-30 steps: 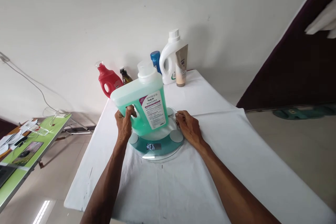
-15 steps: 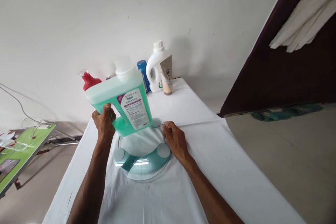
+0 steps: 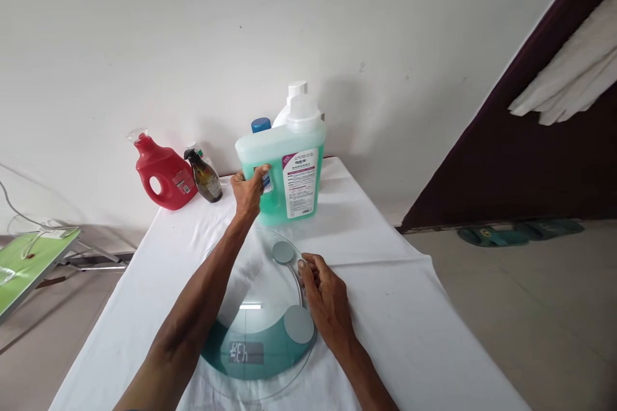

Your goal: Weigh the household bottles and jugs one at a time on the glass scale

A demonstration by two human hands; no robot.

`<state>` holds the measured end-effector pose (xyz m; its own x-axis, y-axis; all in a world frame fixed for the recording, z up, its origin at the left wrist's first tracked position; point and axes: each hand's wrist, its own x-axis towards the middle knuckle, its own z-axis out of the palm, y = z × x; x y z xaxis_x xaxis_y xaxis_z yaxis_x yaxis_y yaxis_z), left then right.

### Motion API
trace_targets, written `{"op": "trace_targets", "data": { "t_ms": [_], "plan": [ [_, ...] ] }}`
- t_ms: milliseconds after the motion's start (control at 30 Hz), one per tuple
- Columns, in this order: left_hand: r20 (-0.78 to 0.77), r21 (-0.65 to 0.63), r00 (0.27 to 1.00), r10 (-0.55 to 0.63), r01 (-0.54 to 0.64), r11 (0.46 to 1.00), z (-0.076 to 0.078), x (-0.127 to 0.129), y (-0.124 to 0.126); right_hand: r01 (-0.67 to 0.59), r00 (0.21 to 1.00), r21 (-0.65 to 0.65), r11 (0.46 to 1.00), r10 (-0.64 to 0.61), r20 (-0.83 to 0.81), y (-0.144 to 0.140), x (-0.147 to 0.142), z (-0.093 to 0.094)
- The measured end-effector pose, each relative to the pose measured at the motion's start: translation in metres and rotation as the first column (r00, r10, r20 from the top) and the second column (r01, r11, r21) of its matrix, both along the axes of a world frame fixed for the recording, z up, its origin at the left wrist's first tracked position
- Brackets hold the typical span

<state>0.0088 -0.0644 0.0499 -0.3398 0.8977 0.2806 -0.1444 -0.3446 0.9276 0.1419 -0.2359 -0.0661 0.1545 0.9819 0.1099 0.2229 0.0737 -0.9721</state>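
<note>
My left hand (image 3: pixel 249 189) is closed around the handle of a translucent jug of green liquid (image 3: pixel 277 196). The jug has a clear-white cap and a white printed label, and is held nearly upright beyond the scale. It partly hides a white bottle (image 3: pixel 297 88) and a blue-capped bottle (image 3: pixel 261 124). On the cloth lies a round glass bathroom scale (image 3: pixel 255 365) with a teal band and lit digits that face away and are hard to read. At its right rim, my right hand (image 3: pixel 325 289) has its fingers curled, thumb and forefinger together at the glass edge.
A red jug (image 3: pixel 166 173) and a dark pump bottle (image 3: pixel 206 178) stand at the table's back left, by the wall. White cloth (image 3: pixel 380 308) covers the table. A green folding table (image 3: pixel 36 257) is at the left; slippers (image 3: pixel 494 236) lie on the floor at the right.
The green-liquid jug has moved right and away from above the scale, going from tilted to nearly upright. Digits now show on the scale. My right hand stays at its rim.
</note>
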Motion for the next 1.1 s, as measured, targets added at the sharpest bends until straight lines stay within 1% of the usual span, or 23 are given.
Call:
{"op": "trace_targets", "data": {
  "t_ms": [133, 267, 433, 533, 600, 667, 700, 733, 767, 800, 833, 867, 900, 933, 967, 1000, 1033, 1100],
  "plan": [
    [-0.014, 0.014, 0.999, -0.052, 0.053, 0.999, -0.015, 0.019, 0.017, 0.002, 1.0, -0.015, 1.0, -0.002, -0.002, -0.001, 0.001, 0.001],
    [-0.019, -0.008, 1.0, -0.025, 0.025, 1.0, -0.024, 0.032, 0.027, -0.001, 1.0, -0.021, 1.0, 0.001, 0.019, -0.001, 0.002, 0.001],
    [0.053, -0.048, 0.999, 0.009, -0.007, 0.999, -0.028, 0.038, 0.028, 0.014, 0.999, -0.121, 0.993, -0.01, 0.033, -0.003, 0.005, -0.005],
    [0.04, -0.056, 0.999, -0.027, 0.029, 0.998, -0.029, 0.036, 0.024, 0.012, 0.997, -0.159, 0.987, 0.002, 0.082, -0.001, 0.009, -0.008],
    [-0.029, -0.051, 0.995, -0.092, 0.09, 0.995, -0.03, 0.03, 0.018, 0.017, 0.993, -0.168, 0.986, 0.003, 0.12, 0.001, 0.01, -0.008],
    [-0.16, -0.03, 0.975, -0.155, 0.152, 0.988, -0.032, 0.015, 0.01, 0.023, 0.989, -0.167, 0.986, 0.002, 0.145, 0.001, 0.011, -0.007],
    [-0.235, -0.004, 0.959, -0.155, 0.158, 0.987, -0.033, 0.004, 0.006, 0.02, 0.989, -0.165, 0.986, 0.005, 0.149, 0.001, 0.011, -0.006],
    [-0.302, 0.035, 0.946, -0.121, 0.137, 0.99, -0.033, -0.009, 0.003, 0.016, 0.989, -0.163, 0.987, 0.008, 0.149, 0.001, 0.011, -0.005],
    [-0.346, 0.085, 0.937, -0.044, 0.078, 0.993, -0.034, -0.026, 0.001, 0.012, 0.989, -0.159, 0.987, 0.012, 0.147, 0.001, 0.011, -0.004],
    [-0.368, 0.146, 0.927, 0.065, -0.011, 0.989, -0.035, -0.044, 0.0, 0.008, 0.989, -0.154, 0.988, 0.015, 0.144, 0.001, 0.011, -0.004],
    [-0.369, 0.207, 0.907, 0.2, -0.13, 0.97, -0.035, -0.064, 0.001, 0.006, 0.99, -0.15, 0.989, 0.015, 0.141, 0.001, 0.01, -0.003],
    [-0.36, 0.248, 0.863, 0.355, -0.278, 0.928, -0.036, -0.085, 0.005, 0.006, 0.99, -0.147, 0.989, 0.015, 0.138, 0.001, 0.01, -0.003],
    [-0.367, 0.263, 0.795, 0.483, -0.409, 0.874, -0.037, -0.105, 0.01, 0.008, 0.991, -0.145, 0.989, 0.012, 0.137, 0.001, 0.01, -0.003],
    [-0.387, 0.26, 0.721, 0.575, -0.513, 0.818, -0.039, -0.125, 0.016, 0.013, 0.991, -0.147, 0.989, 0.007, 0.136, 0.001, 0.009, -0.002],
    [-0.421, 0.23, 0.661, 0.621, -0.585, 0.778, -0.041, -0.142, 0.024, 0.02, 0.99, -0.155, 0.988, 0.002, 0.14, 0.001, 0.009, -0.001],
    [-0.466, 0.176, 0.626, 0.625, -0.627, 0.759, -0.043, -0.157, 0.032, 0.029, 0.989, -0.171, 0.985, -0.004, 0.147, 0.002, 0.009, -0.001],
    [-0.511, 0.111, 0.612, 0.603, -0.648, 0.753, -0.046, -0.168, 0.04, 0.041, 0.988, -0.191, 0.981, -0.011, 0.157, 0.002, 0.009, 0.0],
    [-0.584, -0.003, 0.632, 0.51, -0.63, 0.777, -0.051, -0.181, 0.056, 0.062, 0.984, -0.238, 0.969, -0.02, 0.175, 0.003, 0.009, 0.003]
  ]
}}
